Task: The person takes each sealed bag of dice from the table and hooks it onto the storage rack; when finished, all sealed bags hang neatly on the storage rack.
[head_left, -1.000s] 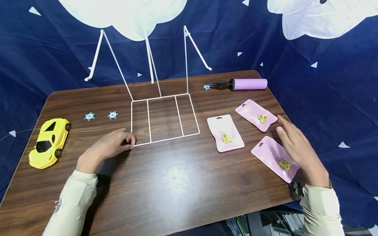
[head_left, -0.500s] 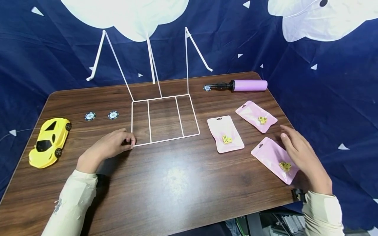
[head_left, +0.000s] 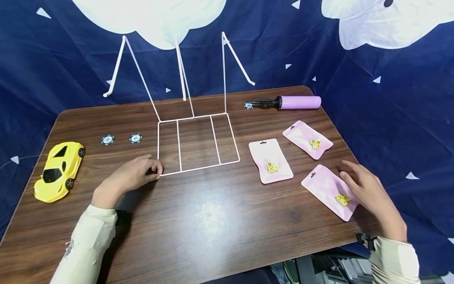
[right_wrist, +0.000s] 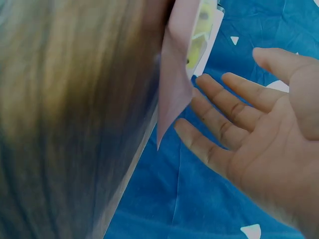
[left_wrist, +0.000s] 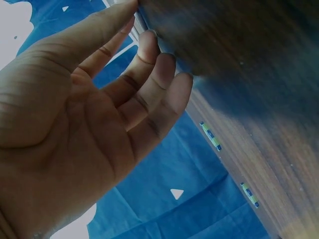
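Left hand [head_left: 129, 175] pinches the white wire rack [head_left: 179, 146] by its near-left corner! Right hand [head_left: 369, 193], fingers loosely apart, is just beside a pink pouch [head_left: 320, 183], yellow dice [head_left: 342, 200] inside; a second pouch [head_left: 299, 132] lies beyond its fingertips, a third pouch [head_left: 262, 152] leftward, both holding dice.

The left hand [left_wrist: 82, 109] shows its palm, with the thumb pointing up to the top edge by some thin white bars [left_wrist: 122, 52] and the other fingers bent. On the brown wood table [left_wrist: 259, 74], two thin chips [left_wrist: 210, 136] with green and blue sides lie apart near the edge. Behind hangs a blue cloth [left_wrist: 149, 204] with a little white triangle [left_wrist: 177, 194].
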The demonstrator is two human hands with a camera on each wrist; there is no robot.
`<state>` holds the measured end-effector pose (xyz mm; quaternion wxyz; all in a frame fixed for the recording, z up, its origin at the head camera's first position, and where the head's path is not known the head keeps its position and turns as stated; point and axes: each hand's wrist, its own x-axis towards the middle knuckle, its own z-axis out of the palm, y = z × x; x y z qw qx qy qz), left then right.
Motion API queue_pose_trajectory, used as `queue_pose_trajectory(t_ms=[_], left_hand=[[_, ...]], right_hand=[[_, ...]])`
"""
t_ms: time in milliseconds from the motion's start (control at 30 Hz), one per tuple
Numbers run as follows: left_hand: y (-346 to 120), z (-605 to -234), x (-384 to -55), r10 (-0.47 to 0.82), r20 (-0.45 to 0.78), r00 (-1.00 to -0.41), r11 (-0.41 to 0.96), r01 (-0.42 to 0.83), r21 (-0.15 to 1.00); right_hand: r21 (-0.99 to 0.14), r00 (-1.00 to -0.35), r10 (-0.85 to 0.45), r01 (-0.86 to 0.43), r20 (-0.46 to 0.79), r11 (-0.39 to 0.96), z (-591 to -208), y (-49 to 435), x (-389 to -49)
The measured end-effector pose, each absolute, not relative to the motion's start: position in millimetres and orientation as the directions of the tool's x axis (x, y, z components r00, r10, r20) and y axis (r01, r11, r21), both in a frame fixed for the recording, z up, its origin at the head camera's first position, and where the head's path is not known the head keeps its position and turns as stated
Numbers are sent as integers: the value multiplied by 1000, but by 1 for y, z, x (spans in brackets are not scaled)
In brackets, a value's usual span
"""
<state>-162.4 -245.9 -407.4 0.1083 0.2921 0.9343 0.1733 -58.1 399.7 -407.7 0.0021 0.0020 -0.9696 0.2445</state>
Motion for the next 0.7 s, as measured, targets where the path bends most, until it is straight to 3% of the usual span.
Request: queue_pose_trajectory(t_ms=[267,700], left_hand=[[-247,-407,-163,590,-101,-801,764,513,391],[-248,-409,-162,590,-80,-803,759,518,395]], right_hand=[[-467,-991,-66,-112,114,877,-416,412,-54],[-490,-993,-68,-106,94,865,-422,422,-51]])
